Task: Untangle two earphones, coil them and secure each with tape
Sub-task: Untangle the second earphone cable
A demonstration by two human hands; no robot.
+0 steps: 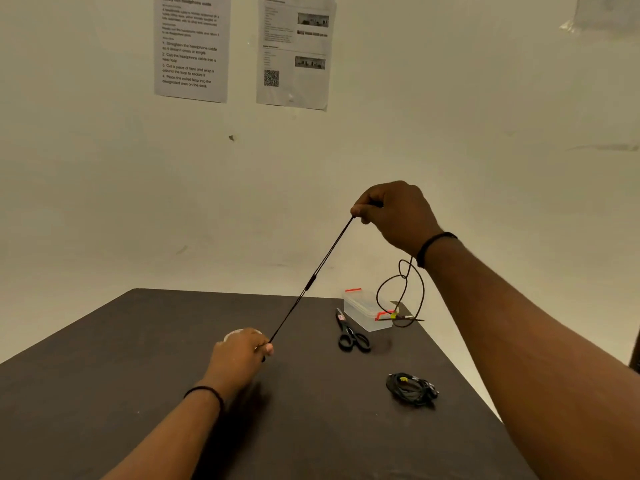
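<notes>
Stretching between my two hands, the earphone cable (pixel 313 278) runs taut as a doubled black line, slanting from low left up to high right. My right hand (pixel 398 216) is raised well above the worktop (pixel 138 341), its fingers (pixel 360 211) curled and pinching the upper end of the cable. My left hand (pixel 242 358) sits low, just over the worktop, with its fingers (pixel 268 348) pinching the lower end. Past my right fingers the rest of the cable hangs down under the wrist in a slack loop (pixel 401 296) that crosses over itself, and its lowest part reaches a spot in front of the plastic box (pixel 363 311); whether it touches the box I cannot tell. A small yellow tag (pixel 393 315) shows on the cable there.

Below my right forearm, well apart from both sets of fingers, the second earphone (pixel 412 389) lies on the worktop as a bunched black coil with a bit of yellow on it. Between my left fingers and the box, black-handled scissors (pixel 351 334) lie on the worktop, blades pointing away from me, just beside the box. The box is clear with red clips on its lid. Just behind my left hand a pale round object (pixel 233 335) peeks out; most of it is hidden, so I cannot tell what it is.

Each wrist carries a thin black band. On the wall beyond, two printed sheets (pixel 192 46) hang side by side.
</notes>
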